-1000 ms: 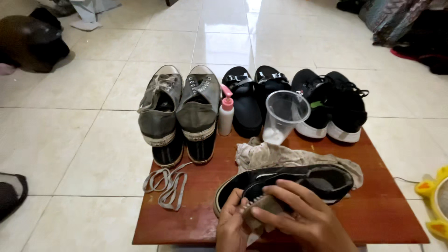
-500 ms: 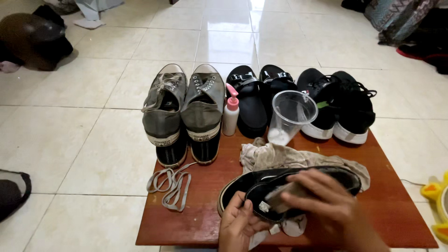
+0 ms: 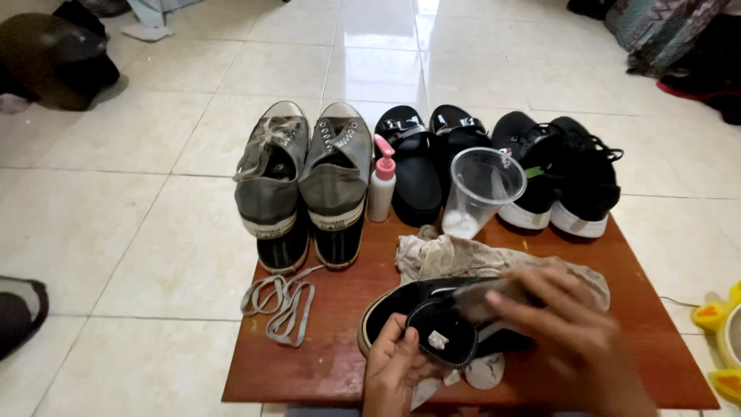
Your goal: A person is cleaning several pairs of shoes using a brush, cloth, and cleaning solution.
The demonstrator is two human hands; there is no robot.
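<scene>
- Left hand (image 3: 397, 367), at 6 o'clock on the low wooden table (image 3: 309, 371): fingers clasped around the heel end of a black slip-on shoe (image 3: 440, 328), apparently to steady it and tip its opening up toward the camera.
- Right hand (image 3: 575, 340), at 5 o'clock and motion-blurred: it lies over the shoe's opening, pressing what looks like a fold of cloth against the rim. Whether the fingers pinch that cloth or merely press it cannot be told.
- The black slip-on shoe rests on the table's near edge, toe toward 3 o'clock. A small pale label shows on its turned-out lining; the interior is otherwise dark.
- A crumpled beige rag (image 3: 463, 259) lies just beyond the shoe, touching it, within reach of the right hand.
- Loose grey laces (image 3: 282, 297) lie coiled at 9 o'clock of the shoe, hanging partly over the table's left edge.
- A clear plastic cup (image 3: 480, 193) stands tilted at 1 o'clock, a little whitish matter in its bottom.
- A white pump bottle with a pink top (image 3: 381, 189) stands upright at 12 o'clock; contents not visible.
- Far row, heels on or at the table's back edge: grey canvas sneakers (image 3: 305, 181), black sandals (image 3: 428, 154), black trainers with white soles (image 3: 559, 170).
</scene>
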